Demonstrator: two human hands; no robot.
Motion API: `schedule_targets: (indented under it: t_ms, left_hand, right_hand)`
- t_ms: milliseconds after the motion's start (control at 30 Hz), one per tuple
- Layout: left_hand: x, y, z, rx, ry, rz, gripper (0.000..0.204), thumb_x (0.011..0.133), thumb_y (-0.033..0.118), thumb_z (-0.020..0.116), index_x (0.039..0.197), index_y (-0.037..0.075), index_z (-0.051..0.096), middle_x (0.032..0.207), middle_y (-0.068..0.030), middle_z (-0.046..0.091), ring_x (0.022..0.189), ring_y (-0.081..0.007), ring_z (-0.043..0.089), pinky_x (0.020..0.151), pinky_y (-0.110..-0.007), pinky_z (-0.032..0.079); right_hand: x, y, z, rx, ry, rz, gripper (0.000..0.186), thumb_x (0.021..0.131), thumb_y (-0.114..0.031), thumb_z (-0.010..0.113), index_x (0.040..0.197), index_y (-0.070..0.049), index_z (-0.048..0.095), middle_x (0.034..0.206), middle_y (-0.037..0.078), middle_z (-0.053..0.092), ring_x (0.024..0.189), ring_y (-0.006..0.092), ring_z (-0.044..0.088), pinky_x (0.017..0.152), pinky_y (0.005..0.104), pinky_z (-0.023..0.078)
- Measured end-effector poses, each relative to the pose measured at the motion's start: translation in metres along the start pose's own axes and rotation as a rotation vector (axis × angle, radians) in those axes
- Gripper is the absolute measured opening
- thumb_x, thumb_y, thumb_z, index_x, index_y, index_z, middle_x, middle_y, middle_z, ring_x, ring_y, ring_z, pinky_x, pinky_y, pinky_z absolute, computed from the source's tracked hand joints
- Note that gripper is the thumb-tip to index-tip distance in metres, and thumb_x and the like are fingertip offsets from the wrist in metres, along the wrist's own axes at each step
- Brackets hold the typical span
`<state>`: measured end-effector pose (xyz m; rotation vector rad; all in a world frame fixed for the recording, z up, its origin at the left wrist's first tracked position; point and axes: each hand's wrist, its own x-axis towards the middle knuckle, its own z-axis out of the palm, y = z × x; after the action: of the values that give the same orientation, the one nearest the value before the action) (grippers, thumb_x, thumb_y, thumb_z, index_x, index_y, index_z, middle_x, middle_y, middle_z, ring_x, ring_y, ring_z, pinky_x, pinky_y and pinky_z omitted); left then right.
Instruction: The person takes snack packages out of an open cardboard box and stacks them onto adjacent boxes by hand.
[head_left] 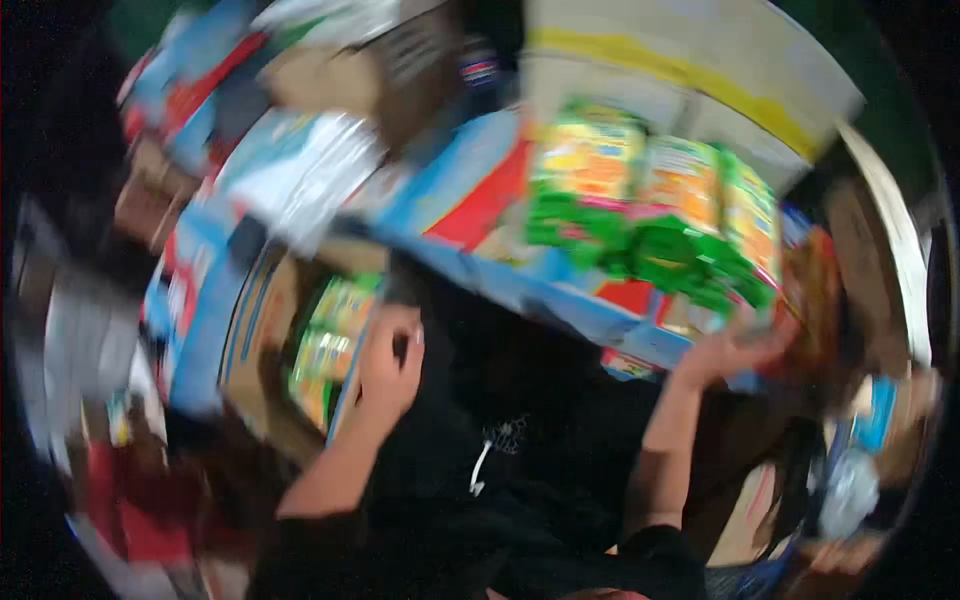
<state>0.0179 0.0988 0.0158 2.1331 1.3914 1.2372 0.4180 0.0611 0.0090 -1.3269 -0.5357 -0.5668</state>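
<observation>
My left hand [390, 362] is at the right rim of an open cardboard box [256, 355], its fingers curled in. Blur hides whether it grips the rim or something small. Inside that box lie green and yellow packets [325, 350]. On the right, my right hand [738, 348] has its fingers apart, close to the lower right corner of a row of green, yellow and orange packets [650, 200]. Whether it touches them cannot be made out. The packets rest on a blue and red printed surface [470, 205].
Behind the packets rises a cream panel with a yellow stripe [690, 70]. A brown carton [375, 80] and shiny white plastic packaging [305, 175] are at the back left. Blurred clutter fills the far right, with a clear plastic bag [848, 492] there.
</observation>
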Motion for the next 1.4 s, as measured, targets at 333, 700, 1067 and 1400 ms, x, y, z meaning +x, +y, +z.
schedule_targets:
  t_ms: [333,700,1067,1400]
  left_hand:
    - [-0.047,-0.158,-0.108,0.842,-0.598,-0.830,0.052,0.095,0.039,0.063,0.137,0.009,0.058,0.145,-0.0232,0.053,0.127,-0.0386,0.057,0.103,-0.051,0.050]
    - [-0.070,-0.185,-0.112,0.863,-0.606,-0.681,0.067,0.083,0.023,0.064,0.147,0.012,0.048,0.145,-0.0189,0.049,0.144,-0.0404,0.040,0.114,-0.055,0.037]
    - [-0.104,-0.157,-0.145,0.895,-0.734,-0.954,0.033,0.089,0.028,0.059,0.106,0.004,0.074,0.109,-0.0192,0.075,0.108,-0.0334,0.072,0.091,-0.046,0.055]
    - [-0.054,-0.086,-0.198,0.899,-0.471,-0.648,0.038,0.094,0.042,0.062,0.101,0.006,0.068,0.099,-0.0217,0.071,0.099,-0.0432,0.067,0.083,-0.055,0.051]
  right_hand:
    - [-0.056,-0.041,-0.004,0.117,-0.118,-0.394,0.034,0.100,-0.018,0.060,0.126,-0.001,0.047,0.125,0.021,0.052,0.120,0.0376,0.055,0.104,0.0518,0.046]
    - [-0.116,-0.079,0.003,0.352,-0.846,-0.556,0.024,0.095,-0.006,0.063,0.118,-0.004,0.055,0.131,0.018,0.051,0.121,0.0360,0.055,0.106,0.0499,0.045]
    - [-0.104,-0.084,0.015,0.216,-0.961,-0.533,0.028,0.093,-0.007,0.068,0.120,-0.003,0.062,0.124,0.017,0.060,0.114,0.0344,0.059,0.102,0.0466,0.046]
    - [-0.107,-0.100,0.015,0.378,-1.115,-0.448,0.029,0.079,-0.003,0.076,0.106,-0.011,0.073,0.113,0.011,0.066,0.099,0.0317,0.065,0.085,0.0415,0.054]
